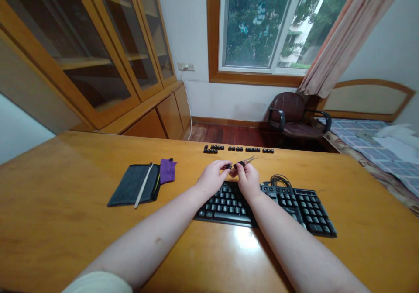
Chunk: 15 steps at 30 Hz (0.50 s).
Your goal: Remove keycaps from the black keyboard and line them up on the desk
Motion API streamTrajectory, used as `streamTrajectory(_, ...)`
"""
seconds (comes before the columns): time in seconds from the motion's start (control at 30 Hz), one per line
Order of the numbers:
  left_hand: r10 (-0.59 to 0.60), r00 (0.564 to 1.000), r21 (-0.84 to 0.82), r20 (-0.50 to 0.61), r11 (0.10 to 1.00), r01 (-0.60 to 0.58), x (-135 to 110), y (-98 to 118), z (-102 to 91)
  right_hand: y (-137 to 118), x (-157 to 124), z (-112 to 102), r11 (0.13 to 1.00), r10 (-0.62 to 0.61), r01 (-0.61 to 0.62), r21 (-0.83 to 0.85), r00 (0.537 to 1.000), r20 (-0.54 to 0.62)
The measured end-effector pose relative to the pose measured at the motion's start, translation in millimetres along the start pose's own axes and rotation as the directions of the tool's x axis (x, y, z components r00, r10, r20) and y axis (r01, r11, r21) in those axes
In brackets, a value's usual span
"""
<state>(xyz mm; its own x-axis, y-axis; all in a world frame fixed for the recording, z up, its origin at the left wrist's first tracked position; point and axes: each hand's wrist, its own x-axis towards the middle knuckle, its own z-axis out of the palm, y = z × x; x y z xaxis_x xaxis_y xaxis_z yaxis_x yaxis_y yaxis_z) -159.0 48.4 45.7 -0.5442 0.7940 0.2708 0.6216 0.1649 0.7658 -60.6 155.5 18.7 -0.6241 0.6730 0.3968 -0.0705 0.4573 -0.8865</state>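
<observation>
Above the upper edge of a black keyboard, my two hands are close together. My left hand is closed, its fingertips pinching a small black keycap. Closed as well, my right hand grips a keycap puller by its dark handle, with the thin wire prongs pointing away to the right. Part of the keyboard's top row is hidden behind my hands and forearms. Beyond them, loose black keycaps lie in short groups along the desk's far edge.
On the left lie a dark grey pouch, a pale thin-handled brush across it and a purple cloth. A coiled black cable sits behind the keyboard. Past the wooden desk stand a chair and a glass-fronted cabinet.
</observation>
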Motion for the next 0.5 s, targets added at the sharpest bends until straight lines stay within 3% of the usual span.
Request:
streamTrajectory(0.13, -0.085, 0.996, -0.339, -0.019, 0.938, 0.073, 2.8, -7.6, 13.4, 2.2, -0.8, -0.3, 0.999, -0.036, 0.035, -0.015, 0.998, -0.042)
streamTrajectory(0.27, -0.215, 0.972, -0.692, 0.094, 0.688, 0.219, -1.1, -17.2, 16.5, 0.6, -0.8, 0.3, 0.999, -0.028, 0.027, 0.034, 0.999, 0.020)
streamTrajectory(0.37, -0.301, 0.941, -0.799, 0.153, 0.522, 0.297, -0.9, -22.5, 16.5, -0.6, -0.6, 0.5, 0.999, -0.034, 0.032, 0.028, 0.998, 0.057)
streamTrajectory(0.43, -0.322, 0.937, -0.787, 0.131, 0.541, 0.296, 1.2, -25.4, 15.9, 0.1, -0.7, 0.8, 0.999, -0.026, 0.023, 0.049, 0.998, 0.058)
streamTrajectory(0.5, -0.310, 0.946, -0.720, 0.094, 0.635, 0.279, 4.0, -28.1, 14.2, 2.0, -0.8, 1.5, 0.994, -0.009, 0.005, 0.105, 0.999, 0.039)
